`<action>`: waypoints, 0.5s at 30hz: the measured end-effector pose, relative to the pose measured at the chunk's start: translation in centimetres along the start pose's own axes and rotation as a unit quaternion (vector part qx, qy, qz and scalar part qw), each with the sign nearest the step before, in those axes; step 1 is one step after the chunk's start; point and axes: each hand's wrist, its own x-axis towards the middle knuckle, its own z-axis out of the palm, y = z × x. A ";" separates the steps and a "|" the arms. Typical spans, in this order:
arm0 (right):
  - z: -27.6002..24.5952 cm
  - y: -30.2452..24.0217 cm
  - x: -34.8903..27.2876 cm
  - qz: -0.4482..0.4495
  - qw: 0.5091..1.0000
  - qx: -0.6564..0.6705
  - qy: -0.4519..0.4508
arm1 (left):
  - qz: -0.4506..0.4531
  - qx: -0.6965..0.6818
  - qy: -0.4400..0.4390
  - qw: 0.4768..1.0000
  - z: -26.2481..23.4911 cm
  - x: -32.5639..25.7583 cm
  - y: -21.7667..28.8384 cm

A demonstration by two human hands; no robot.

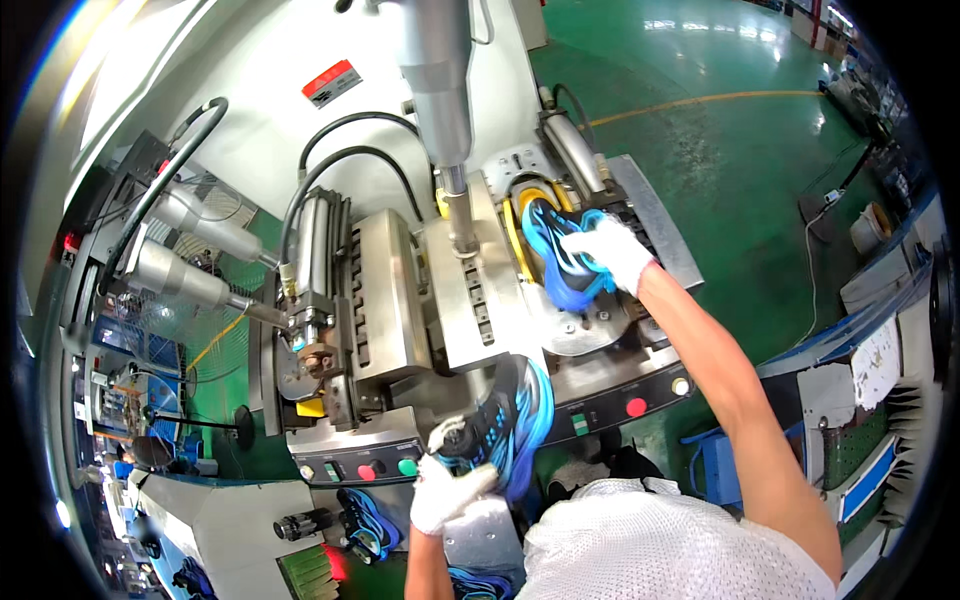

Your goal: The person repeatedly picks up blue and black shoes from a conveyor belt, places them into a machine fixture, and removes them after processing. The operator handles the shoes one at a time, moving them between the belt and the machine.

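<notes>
My left hand (448, 492), in a white glove, is closed around the end of a black and blue sports shoe (530, 410). That shoe is tilted in front of the machine's front edge, with its wavy blue sole toward the right. My right hand (612, 252), also gloved, grips a second black and blue shoe (560, 275) from its right side. This one lies over the machine's right station, beside a yellow curved part (523, 240) and above a rounded metal plate (585, 325). My right fingertips are partly lost against the shoe.
A vertical press cylinder (440, 90) comes down onto a steel block (475, 300) between the stations. Black hoses (365, 150) loop behind it. Buttons line the front panel (370, 465). More blue shoes (368, 525) lie at lower left, near a motor-like cylinder (303, 524).
</notes>
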 end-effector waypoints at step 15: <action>3.0 8.5 13.6 0.015 0.929 -0.368 -0.028 | -0.308 -0.131 0.485 0.808 8.8 -5.2 -37.8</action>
